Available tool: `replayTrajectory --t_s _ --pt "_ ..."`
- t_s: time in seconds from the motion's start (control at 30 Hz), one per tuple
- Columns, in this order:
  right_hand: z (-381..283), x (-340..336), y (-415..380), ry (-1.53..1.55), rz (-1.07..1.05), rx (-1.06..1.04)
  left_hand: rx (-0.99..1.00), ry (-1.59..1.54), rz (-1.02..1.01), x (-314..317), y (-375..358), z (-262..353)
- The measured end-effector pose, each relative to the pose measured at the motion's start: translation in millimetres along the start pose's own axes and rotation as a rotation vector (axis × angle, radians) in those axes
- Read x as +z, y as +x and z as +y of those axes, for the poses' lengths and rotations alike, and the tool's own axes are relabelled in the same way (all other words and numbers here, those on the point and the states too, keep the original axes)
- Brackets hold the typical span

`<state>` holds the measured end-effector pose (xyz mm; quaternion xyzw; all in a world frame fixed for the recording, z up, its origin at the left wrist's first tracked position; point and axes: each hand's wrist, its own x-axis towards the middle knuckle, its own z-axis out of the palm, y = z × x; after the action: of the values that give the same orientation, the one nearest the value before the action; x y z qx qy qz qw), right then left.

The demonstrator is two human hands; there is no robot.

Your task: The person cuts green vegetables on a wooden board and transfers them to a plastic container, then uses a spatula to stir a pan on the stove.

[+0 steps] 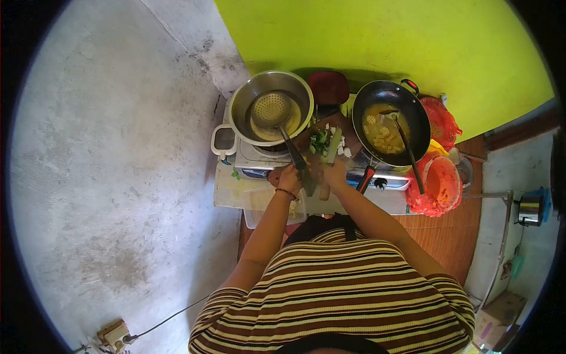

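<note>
My left hand [289, 180], with a bracelet at the wrist, is closed at the front edge of the stove, beside dark green leaves [308, 182]; what its fingers hold is unclear. Close to its right, my right hand [334, 174] is also closed, blurred, at the lower end of a pale green stalk [335, 144]. A wooden handle [325, 192] shows just below it. Behind both hands, a brown cutting board [352, 140] bears chopped greens [319, 141] and white pieces [346, 152]. The handle of a skimmer [271, 110] reaches down towards my left hand.
A steel pot [237, 121] holds the skimmer on the left burner. On the right, a black wok [421, 127] contains soupy food and a ladle [407, 147]. Red plastic-lined containers [436, 183] stand farther right. A clear tray [254, 219] sits at the front edge.
</note>
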<state>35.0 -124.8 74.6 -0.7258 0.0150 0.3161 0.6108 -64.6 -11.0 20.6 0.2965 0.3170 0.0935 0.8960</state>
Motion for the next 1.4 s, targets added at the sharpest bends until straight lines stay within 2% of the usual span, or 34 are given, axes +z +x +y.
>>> replayTrajectory --t_s 0.07,0.17,0.27,0.37,0.47,0.5,0.6,0.67,0.8,0.87,0.97,1.07,1.1,1.2,1.3,1.4 --pt "-2.9 -2.6 3.7 -0.028 0.037 0.037 -0.022 -0.081 0.083 4.8 0.5 0.9" --pt "-2.7 -3.6 7.7 -0.044 0.064 0.048 0.019 -0.216 -0.015 10.3 -3.9 -1.9" --pt "-1.1 -0.8 5.7 -0.091 0.082 -0.018 0.037 0.142 0.063 -4.8 9.1 -9.7" --pt "-6.9 0.2 -6.3 -0.267 0.027 -0.157 0.077 0.281 0.111 21.2 -1.3 -3.6" --pt "13.6 -0.6 6.1 -0.399 0.013 -0.331 0.145 0.579 0.044 -11.4 27.4 -25.2" --pt "22.2 -0.2 12.0 -0.427 0.021 -0.392 0.100 0.491 0.077 -7.5 25.0 -22.6" --pt "1.4 -4.3 2.3 -0.284 -0.021 -0.140 0.002 0.303 0.134 3.6 16.6 -14.3" --pt "5.3 -5.0 4.9 -0.234 -0.033 -0.111 -0.014 0.276 0.112 1.7 17.3 -14.1" --pt "4.1 -1.6 8.6 -0.069 0.002 0.052 0.103 0.429 0.172 -16.0 38.1 -33.1" --pt "6.3 -1.4 11.1 -0.102 0.039 0.009 0.121 0.570 0.205 -16.9 47.5 -35.8" --pt "13.3 1.9 14.3 -0.089 0.126 0.019 0.576 0.946 0.333 -34.3 74.8 -59.2" --pt "15.6 -0.4 17.9 -0.188 0.122 -0.002 0.560 1.073 0.355 9.6 35.7 -23.0" --pt "16.2 -2.2 18.8 -0.244 0.103 -0.018 0.529 1.089 0.386 7.1 36.7 -21.7" --pt "57.2 -2.3 40.2 -0.602 0.263 -0.350 0.491 1.174 0.471 -2.0 39.0 -17.3" --pt "10.1 0.5 3.5 -0.186 0.051 -0.061 0.530 1.301 0.500 -9.3 41.5 -10.0" --pt "24.3 1.4 -9.8 -0.514 -0.002 -0.517 0.510 1.293 0.434 -14.3 50.4 -4.2"
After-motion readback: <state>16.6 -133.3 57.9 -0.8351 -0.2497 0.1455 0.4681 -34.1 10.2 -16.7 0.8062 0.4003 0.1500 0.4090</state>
